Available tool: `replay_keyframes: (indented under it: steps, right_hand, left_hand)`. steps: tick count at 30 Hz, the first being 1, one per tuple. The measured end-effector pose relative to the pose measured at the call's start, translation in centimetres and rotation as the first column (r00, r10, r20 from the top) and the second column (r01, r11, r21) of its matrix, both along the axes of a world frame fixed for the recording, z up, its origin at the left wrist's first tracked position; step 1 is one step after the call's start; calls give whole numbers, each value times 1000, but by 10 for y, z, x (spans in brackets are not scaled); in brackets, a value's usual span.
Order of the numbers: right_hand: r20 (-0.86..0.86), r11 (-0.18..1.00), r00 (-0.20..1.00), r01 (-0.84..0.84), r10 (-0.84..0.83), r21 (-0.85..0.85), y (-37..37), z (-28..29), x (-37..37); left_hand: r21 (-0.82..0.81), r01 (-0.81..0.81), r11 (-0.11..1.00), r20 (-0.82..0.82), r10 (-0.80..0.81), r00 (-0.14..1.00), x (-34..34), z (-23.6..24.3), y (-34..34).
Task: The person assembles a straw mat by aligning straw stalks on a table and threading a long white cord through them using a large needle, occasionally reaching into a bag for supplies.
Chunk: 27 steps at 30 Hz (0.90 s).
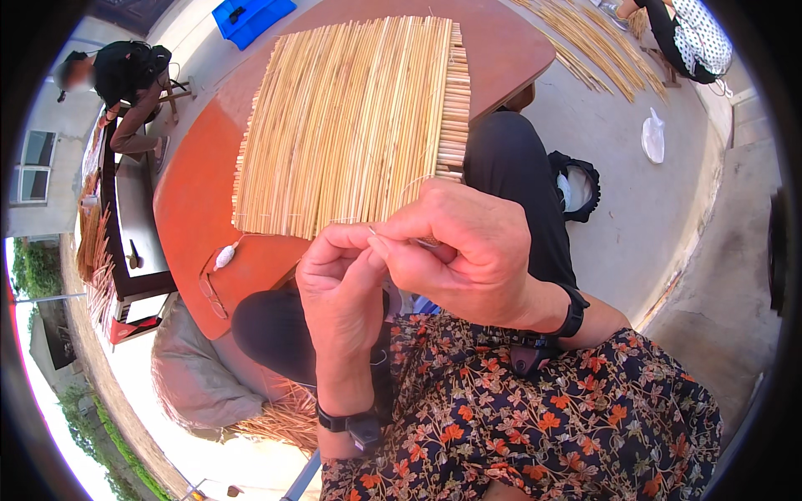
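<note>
A mat of pale, straight reed stalks (342, 125), laid side by side and stitched with thin thread, lies on a reddish-brown table (196, 200) in front of me. At the mat's near edge my two hands meet, fingertips almost touching. My left hand (334, 288) is closed in a pinch of thumb and forefinger on a fine pale thread. My right hand (472, 250) also pinches the thread, its other fingers curled in. A loop of thread runs from there toward the mat's right corner. By the near left corner lies a small white thread-wound bundle (224, 256).
Eyeglasses (213, 296) lie at the table's left edge; a blue crate (251, 18) stands beyond it. Loose stalks (597, 42) cover floor at far right, near a seated person (697, 37). Another person (129, 79) works at a dark-framed table on the left. A grey sack (196, 371) sits below.
</note>
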State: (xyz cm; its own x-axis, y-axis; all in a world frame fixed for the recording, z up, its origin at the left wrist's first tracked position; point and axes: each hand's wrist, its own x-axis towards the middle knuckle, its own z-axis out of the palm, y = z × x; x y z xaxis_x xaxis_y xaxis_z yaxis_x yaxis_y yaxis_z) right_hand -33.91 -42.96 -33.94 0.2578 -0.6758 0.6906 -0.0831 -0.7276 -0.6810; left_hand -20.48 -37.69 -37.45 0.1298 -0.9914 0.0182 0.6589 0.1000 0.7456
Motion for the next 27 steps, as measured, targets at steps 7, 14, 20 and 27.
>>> replay_keyframes:
  steps: [7,14,20,27]
  right_hand:
    - [6,999,1000,16,-16,37,3,-1,0]
    - [-10,999,1000,7,-7,44,1,-2,1]
    - [-27,999,1000,7,-5,50,0,-4,2]
    - [15,1000,1000,7,-7,6,-2,-7,4]
  left_hand:
    - [0,5,1000,-14,-5,1000,0,-1,0]
    - [23,-15,1000,10,15,1000,1,-2,0]
    - [29,-20,999,26,20,999,1,-1,-1]
    - [31,-33,999,56,31,998,1,-1,-1]
